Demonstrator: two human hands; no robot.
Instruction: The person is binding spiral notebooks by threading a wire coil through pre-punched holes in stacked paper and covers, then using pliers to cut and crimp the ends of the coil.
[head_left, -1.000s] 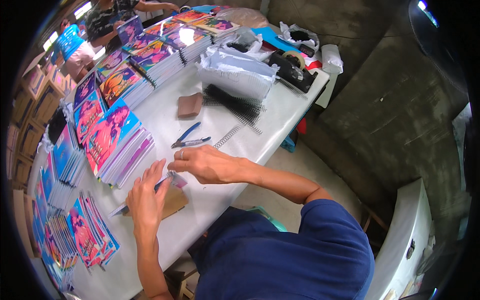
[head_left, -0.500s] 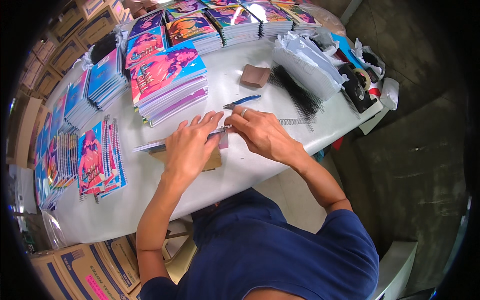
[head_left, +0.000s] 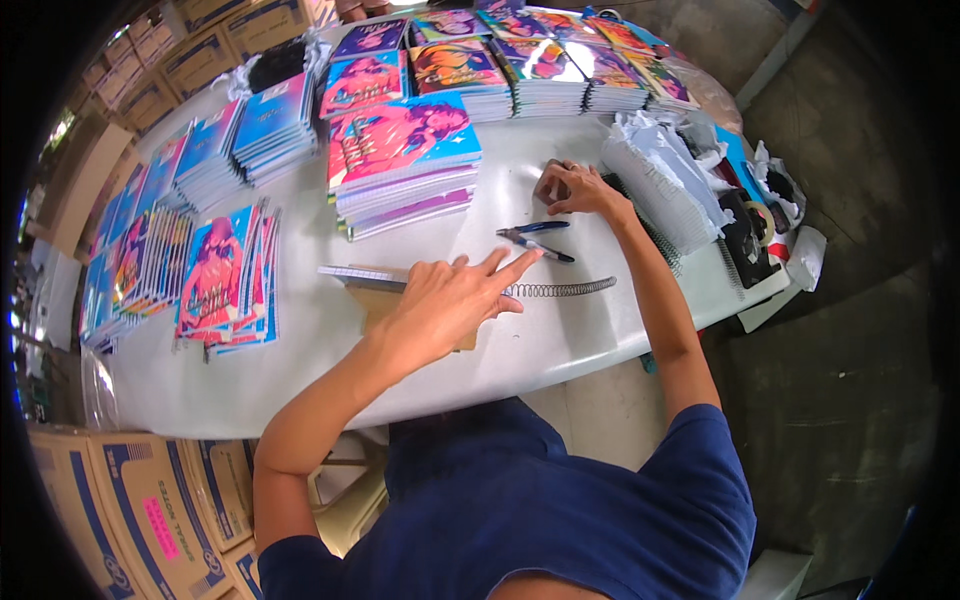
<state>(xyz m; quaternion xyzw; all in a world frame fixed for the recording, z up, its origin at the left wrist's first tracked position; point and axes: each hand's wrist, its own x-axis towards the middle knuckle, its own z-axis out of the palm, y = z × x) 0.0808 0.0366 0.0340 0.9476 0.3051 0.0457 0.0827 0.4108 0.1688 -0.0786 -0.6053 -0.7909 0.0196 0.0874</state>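
Observation:
My left hand lies over a notebook standing on its edge against a tan block, its fingers stretched out and spread. From under these fingers a dark wire spiral runs out to the right, its end curving up. My right hand is closed around a brown block, thumb and fingertips on its sides. Between my hands lie blue-handled cutting pliers, jaws to the left. How far the spiral runs into the notebook is hidden by my left hand.
A tall stack of notebooks stands beyond my left hand, with more stacks along the back and left. Bound notebooks lie at the left. Dark loose spirals and crumpled white wrapping are at the right. Cartons stand below the table.
My right hand has left the spiral beside my left hand and moved up and right to the brown block. My left hand's fingers have spread further. The view has shifted.

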